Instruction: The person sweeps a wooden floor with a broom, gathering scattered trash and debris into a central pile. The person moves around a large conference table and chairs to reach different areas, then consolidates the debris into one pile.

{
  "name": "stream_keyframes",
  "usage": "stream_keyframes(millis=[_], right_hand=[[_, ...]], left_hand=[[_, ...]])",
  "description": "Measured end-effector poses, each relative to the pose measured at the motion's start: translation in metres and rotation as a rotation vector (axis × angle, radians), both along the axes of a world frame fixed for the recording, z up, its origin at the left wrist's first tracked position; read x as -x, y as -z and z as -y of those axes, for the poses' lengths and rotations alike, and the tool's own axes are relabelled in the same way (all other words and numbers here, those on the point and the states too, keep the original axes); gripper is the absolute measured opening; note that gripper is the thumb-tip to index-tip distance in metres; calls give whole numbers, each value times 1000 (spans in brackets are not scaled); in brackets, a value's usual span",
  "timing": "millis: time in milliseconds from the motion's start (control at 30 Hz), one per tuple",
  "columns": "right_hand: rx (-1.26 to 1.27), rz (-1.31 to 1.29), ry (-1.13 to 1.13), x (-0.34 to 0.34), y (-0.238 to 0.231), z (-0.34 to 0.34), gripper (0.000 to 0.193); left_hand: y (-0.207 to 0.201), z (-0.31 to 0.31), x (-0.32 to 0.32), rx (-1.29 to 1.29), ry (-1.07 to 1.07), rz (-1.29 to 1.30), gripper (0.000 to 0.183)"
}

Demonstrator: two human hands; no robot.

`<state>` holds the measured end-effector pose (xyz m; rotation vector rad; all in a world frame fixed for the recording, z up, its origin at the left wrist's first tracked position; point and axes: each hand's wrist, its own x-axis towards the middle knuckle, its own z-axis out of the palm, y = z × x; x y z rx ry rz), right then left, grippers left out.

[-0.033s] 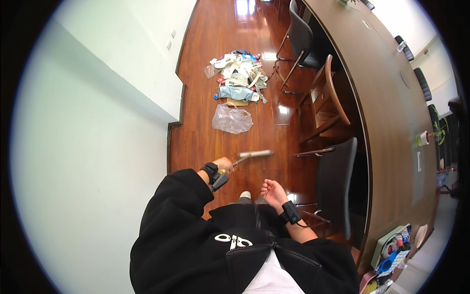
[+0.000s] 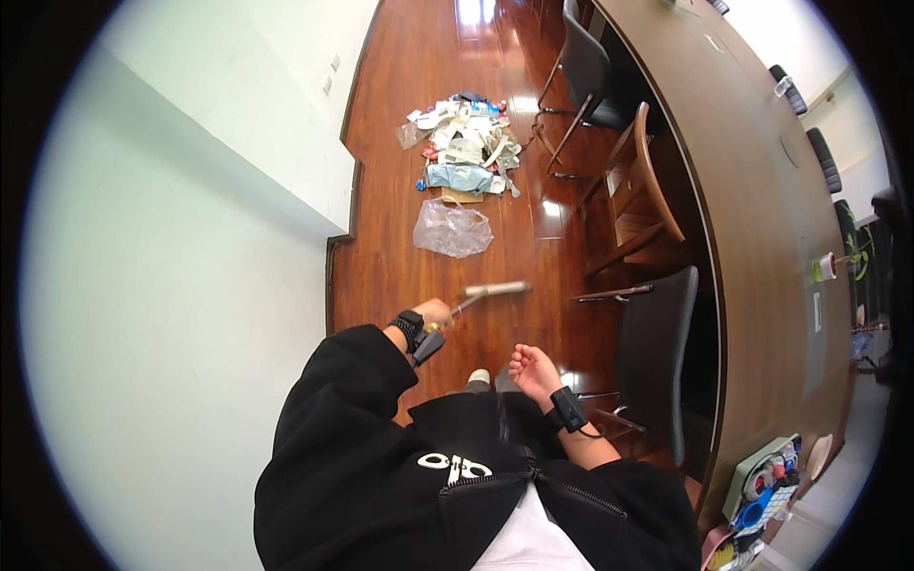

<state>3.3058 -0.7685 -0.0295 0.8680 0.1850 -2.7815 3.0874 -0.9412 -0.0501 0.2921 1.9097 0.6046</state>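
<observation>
My left hand (image 2: pixel 436 314) is closed around the handle of a broom-like tool (image 2: pixel 498 289). Its thin shaft runs forward and right to a pale crosswise head over the floor; the exact kind is not clear. To the right, my right hand (image 2: pixel 535 369) has its fingers curled in. Beside that hand a greyish see-through thing (image 2: pixel 509 380) hangs in front of my dark clothing. Whether the fingers hold it does not show. Ahead on the floor lie a crumpled clear plastic bag (image 2: pixel 453 229) and, beyond it, a heap of mixed rubbish (image 2: pixel 466 147).
A white wall (image 2: pixel 190 285) runs along the left, with a corner jutting out. On the right stand a black chair (image 2: pixel 657 352), a wooden chair (image 2: pixel 645 181) and another black chair (image 2: pixel 583 71) by a long brown table (image 2: pixel 752 238). The floor (image 2: pixel 381 271) is glossy reddish wood.
The head of the broom-like tool has shifted slightly forward, and my left hand with it. My right hand stays almost in place. The rubbish heap and plastic bag lie as before.
</observation>
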Motion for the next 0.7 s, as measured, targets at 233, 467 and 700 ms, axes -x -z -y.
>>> stream_keyframes(millis=[233, 467, 700], right_hand=[[93, 86, 10, 35, 5, -32, 10], [93, 96, -12, 103, 10, -51, 9], [-75, 220, -308, 193, -6, -31, 28]], left_hand=[[-11, -22, 72, -34, -287, 60, 5], [-75, -41, 45, -217, -502, 203, 6], [-126, -65, 54, -572, -1042, 888, 1]])
